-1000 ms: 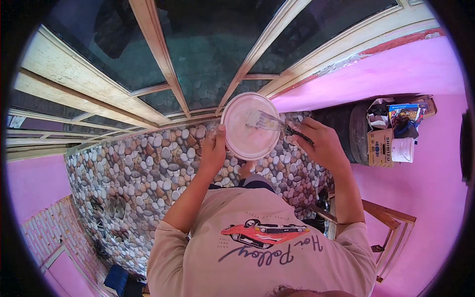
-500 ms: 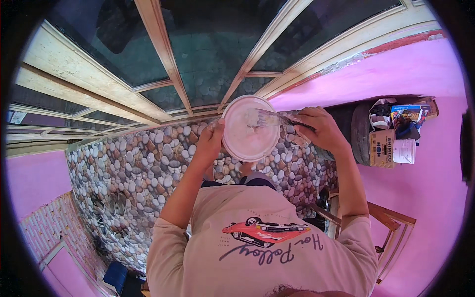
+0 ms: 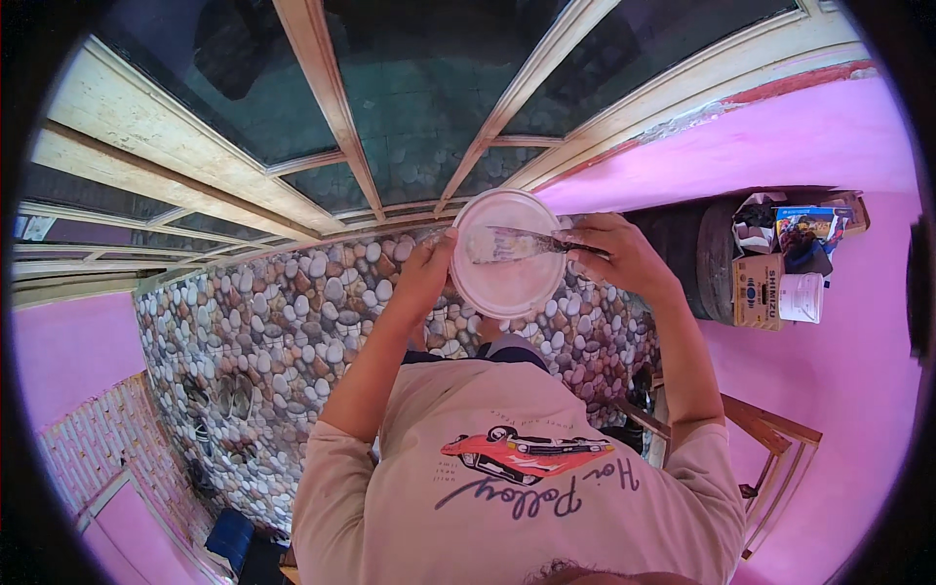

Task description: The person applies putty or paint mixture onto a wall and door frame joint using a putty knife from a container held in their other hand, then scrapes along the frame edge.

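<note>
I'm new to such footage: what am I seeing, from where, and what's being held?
There is no machine, just a person's bare hands. A wide fisheye camera on the person's head looks down, so straight edges bend near the rim. The left hand holds a round, pale, lid-like disc by its edge. The right hand grips a scraper by its dark handle, its smeared blade across the disc. Below is the pebble-patterned floor; to the right are a cardboard box and a white tub.

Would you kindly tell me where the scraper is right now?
In the head view, the scraper is right of centre, gripped in the right hand and extending over the round pale lid held in the left hand.
</note>
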A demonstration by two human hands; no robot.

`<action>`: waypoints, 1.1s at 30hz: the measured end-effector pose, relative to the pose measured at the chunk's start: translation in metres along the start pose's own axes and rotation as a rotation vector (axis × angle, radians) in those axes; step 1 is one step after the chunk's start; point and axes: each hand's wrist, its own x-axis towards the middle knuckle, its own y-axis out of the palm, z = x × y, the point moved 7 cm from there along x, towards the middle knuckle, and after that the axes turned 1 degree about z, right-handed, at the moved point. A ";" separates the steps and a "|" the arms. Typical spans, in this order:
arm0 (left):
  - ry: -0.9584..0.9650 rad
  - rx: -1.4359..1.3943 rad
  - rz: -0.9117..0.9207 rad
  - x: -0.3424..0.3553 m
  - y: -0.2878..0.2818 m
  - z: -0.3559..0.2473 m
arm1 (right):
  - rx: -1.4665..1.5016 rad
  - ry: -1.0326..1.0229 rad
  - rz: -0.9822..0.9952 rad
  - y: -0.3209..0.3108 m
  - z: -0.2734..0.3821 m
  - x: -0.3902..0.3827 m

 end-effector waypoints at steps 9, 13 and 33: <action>-0.032 -0.151 0.014 0.017 -0.006 0.023 | 0.191 0.097 -0.226 0.016 -0.017 -0.036; 0.001 -0.114 -0.108 0.019 -0.012 0.023 | 0.382 0.253 -0.303 0.023 -0.043 -0.067; -0.005 -0.292 -0.193 0.003 -0.019 0.028 | 1.089 0.726 -0.860 0.001 -0.168 -0.122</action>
